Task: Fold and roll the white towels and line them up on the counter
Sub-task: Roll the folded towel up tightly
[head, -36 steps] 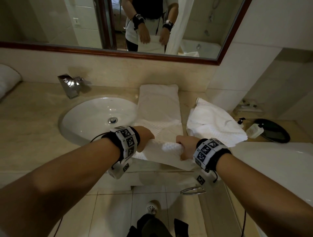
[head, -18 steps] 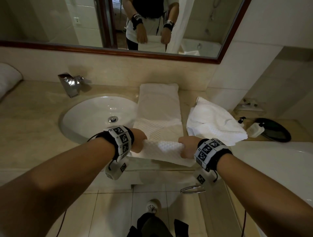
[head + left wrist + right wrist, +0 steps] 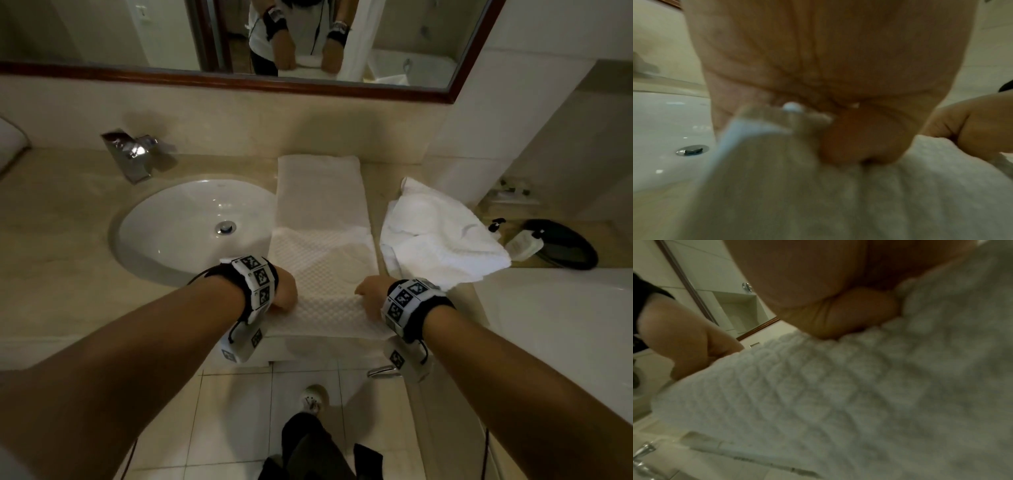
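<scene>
A long folded white towel (image 3: pixel 322 219) lies on the beige counter (image 3: pixel 51 274), running from the back wall to the front edge beside the sink. Its near end (image 3: pixel 325 311) is turned over into a small roll. My left hand (image 3: pixel 286 291) grips the roll's left end with curled fingers. My right hand (image 3: pixel 370 294) grips its right end the same way. In the left wrist view the left hand (image 3: pixel 859 142) pinches the towel (image 3: pixel 818 194). The right wrist view shows the right hand (image 3: pixel 849 318) curled into the waffle-textured towel (image 3: pixel 818 394). A crumpled white towel (image 3: pixel 438 236) lies to the right.
A round white sink (image 3: pixel 191 226) with a chrome tap (image 3: pixel 132 154) sits left of the towel. A black tray (image 3: pixel 565 243) with small bottles (image 3: pixel 524 240) stands at far right. A mirror (image 3: pixel 308 34) hangs above. Something white (image 3: pixel 10 144) lies at the far left edge.
Both hands have rolled the towel's near end forward, away from the counter's front edge. The roll has grown slightly. The crumpled towel has not moved.
</scene>
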